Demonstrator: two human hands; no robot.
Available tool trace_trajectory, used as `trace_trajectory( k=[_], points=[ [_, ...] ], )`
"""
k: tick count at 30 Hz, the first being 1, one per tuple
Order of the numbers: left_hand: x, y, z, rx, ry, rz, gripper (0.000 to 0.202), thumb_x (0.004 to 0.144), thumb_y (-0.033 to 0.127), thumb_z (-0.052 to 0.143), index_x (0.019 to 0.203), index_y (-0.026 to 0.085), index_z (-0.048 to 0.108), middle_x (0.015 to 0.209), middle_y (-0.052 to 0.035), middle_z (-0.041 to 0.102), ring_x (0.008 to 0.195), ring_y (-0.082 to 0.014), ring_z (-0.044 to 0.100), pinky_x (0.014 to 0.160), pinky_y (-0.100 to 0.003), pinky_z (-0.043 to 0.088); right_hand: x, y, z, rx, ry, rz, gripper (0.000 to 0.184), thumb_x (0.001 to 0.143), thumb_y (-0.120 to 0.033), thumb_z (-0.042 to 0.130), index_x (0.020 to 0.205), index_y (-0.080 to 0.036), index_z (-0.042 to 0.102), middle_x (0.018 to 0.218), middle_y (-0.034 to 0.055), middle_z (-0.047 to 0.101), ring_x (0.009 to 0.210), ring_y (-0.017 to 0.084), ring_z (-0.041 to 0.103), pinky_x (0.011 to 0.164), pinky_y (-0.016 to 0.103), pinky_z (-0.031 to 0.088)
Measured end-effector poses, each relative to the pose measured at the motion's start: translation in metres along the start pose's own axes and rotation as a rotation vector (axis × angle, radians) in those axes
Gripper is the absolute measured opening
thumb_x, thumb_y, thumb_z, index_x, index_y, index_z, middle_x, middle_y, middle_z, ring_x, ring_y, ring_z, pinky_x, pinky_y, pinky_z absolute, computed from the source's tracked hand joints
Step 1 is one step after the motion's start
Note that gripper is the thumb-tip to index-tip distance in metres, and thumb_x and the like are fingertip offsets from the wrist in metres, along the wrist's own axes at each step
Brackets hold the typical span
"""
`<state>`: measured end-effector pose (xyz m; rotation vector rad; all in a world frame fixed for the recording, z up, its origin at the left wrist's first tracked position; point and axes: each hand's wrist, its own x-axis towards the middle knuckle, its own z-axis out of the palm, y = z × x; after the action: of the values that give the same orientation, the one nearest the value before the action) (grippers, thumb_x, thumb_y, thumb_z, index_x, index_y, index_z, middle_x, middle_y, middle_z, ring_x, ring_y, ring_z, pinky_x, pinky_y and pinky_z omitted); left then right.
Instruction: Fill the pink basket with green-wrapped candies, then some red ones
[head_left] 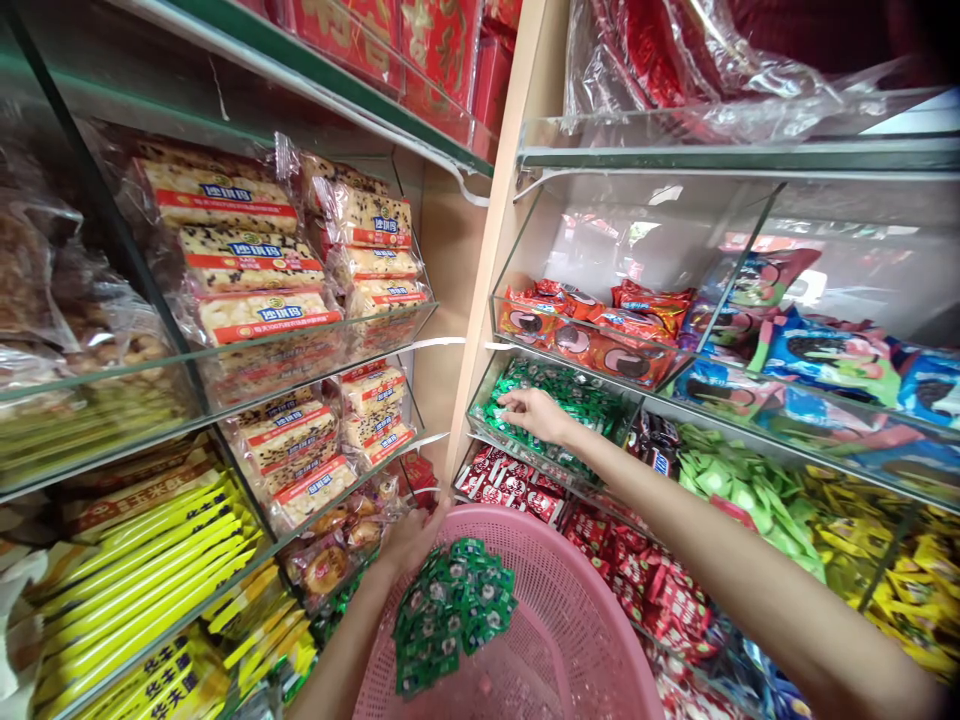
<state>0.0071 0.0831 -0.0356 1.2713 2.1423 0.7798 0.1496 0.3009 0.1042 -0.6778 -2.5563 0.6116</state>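
Note:
My right hand reaches into a glass-fronted bin of small green wrapped candies. Its fingers are slightly bent and apart, resting on the candies, and I see nothing held in them. Lower down, my left hand grips the left rim of a pink perforated plastic basket; part of its fingers is hidden by the rim. Inside the basket, a heap of joined green candy packets lies against the left side.
Glass shelves surround the basket. Packaged sachima bars and yellow wafer packs fill the left. On the right are orange snack packs, blue cookie packs, red-wrapped candies and green packets. A wooden post divides the shelves.

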Motion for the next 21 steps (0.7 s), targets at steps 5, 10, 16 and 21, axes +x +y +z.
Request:
trace_trajectory(
  k=[5,10,16,21],
  points=[
    [-0.001,0.002,-0.002,-0.001,0.015,-0.019,0.062,0.083,0.064,0.026,0.070,0.017,0.065,0.083,-0.0115,0.070,0.088,-0.0264,0.062,0.077,-0.032,0.041,-0.003,0.000,-0.002,-0.045,-0.079,0.020,0.024,0.067,-0.030,0.065,0.084,-0.014,0.068,0.059,-0.0035,0.054,0.056,0.011,0.048,0.055,0.023,0.037],
    [-0.001,0.004,-0.002,0.011,-0.002,-0.035,0.061,0.083,0.064,0.027,0.069,0.018,0.064,0.083,-0.0109,0.070,0.087,-0.0260,0.062,0.076,-0.032,0.041,-0.001,-0.001,-0.005,-0.128,-0.011,-0.037,0.014,0.072,-0.027,0.060,0.077,-0.016,0.068,0.059,-0.0031,0.055,0.058,0.011,0.048,0.056,0.022,0.036],
    [-0.001,0.003,-0.001,-0.002,0.001,-0.035,0.063,0.082,0.066,0.025,0.070,0.017,0.063,0.083,-0.0101,0.069,0.087,-0.0246,0.061,0.076,-0.031,0.041,0.003,-0.004,-0.004,-0.159,0.070,-0.094,0.020,0.075,-0.022,0.058,0.092,-0.017,0.067,0.080,0.0049,0.062,0.068,0.015,0.053,0.067,0.027,0.041],
    [-0.001,0.002,-0.001,0.004,0.007,-0.041,0.063,0.082,0.066,0.027,0.069,0.017,0.064,0.080,-0.0110,0.069,0.084,-0.0250,0.062,0.073,-0.031,0.041,0.003,-0.005,0.013,-0.004,0.183,0.011,0.026,0.069,-0.019,0.064,0.094,-0.017,0.059,0.072,-0.0010,0.058,0.064,0.013,0.052,0.062,0.024,0.042]
  ],
)
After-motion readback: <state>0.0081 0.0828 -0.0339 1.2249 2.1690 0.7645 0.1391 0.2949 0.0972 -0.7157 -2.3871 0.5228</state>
